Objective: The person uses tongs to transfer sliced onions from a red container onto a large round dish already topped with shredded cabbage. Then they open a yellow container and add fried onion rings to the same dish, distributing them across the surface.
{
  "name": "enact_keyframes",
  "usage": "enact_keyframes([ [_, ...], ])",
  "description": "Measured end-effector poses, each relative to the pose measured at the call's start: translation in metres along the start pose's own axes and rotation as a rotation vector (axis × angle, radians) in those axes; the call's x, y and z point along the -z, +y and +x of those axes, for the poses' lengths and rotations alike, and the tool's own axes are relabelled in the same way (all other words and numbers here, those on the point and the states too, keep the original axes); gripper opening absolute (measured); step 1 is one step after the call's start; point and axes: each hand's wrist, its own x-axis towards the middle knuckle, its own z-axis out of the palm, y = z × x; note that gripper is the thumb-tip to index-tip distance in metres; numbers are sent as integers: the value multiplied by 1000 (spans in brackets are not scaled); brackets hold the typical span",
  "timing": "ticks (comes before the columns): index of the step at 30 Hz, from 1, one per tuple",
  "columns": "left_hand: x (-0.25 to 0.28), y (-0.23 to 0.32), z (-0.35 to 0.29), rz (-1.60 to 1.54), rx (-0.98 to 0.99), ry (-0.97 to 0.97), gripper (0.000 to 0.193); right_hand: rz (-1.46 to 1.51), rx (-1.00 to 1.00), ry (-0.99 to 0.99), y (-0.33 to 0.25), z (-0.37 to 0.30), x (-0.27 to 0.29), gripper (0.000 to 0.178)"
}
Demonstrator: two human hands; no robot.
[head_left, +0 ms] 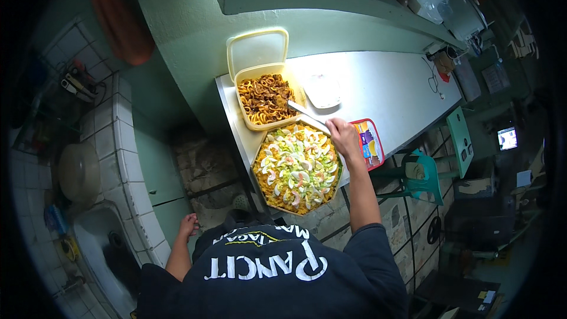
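My right hand [342, 134] grips the pale handle of a long serving utensil [310, 116]. Its far end dips into dark-sauced noodles [266, 95] in a yellowish plastic container [241, 110] with the lid tipped back; the buried end's shape is hidden. Nearer my body, an eight-sided tray [256, 182] bears orange-yellow noodles topped with egg slices, shrimp and chopped greens [300, 165]. A red-rimmed tub or lid [372, 145] with a colourful label is just right of my right hand. My left hand [189, 224] hangs low beside my body, its fingers loosely bent and holding nothing visible.
A white tub [323, 90] stands behind the utensil on the white table [378, 91], which meets a green wall. On the left are a tiled counter [133, 171] and a sink [97, 242]. A green plastic chair [426, 177] stands to the right.
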Motion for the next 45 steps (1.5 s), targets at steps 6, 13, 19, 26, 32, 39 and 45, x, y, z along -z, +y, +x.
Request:
enact_keyframes([
  [6,-4,-2,-3,42,31,-3,34,-13,-130,-206,18,-78,-10,28],
  [13,-1,-2,0,67,24,-16,34,-77,0,-81,12,-96,-31,25],
  [19,-1,-1,0,46,10,-7,34,13,39,61,1,-52,-8,27],
  [26,1,-8,-10,7,60,8,35,-446,298,-31,-35,30,-45,21],
  [32,5,-25,-17,-28,93,41,35,-457,343,-114,-47,44,-54,24],
  [39,3,-37,-15,-12,91,16,36,-62,142,-34,-15,-2,-13,30],
  [45,2,-24,-4,25,72,8,35,229,-96,-307,38,-87,3,29],
])
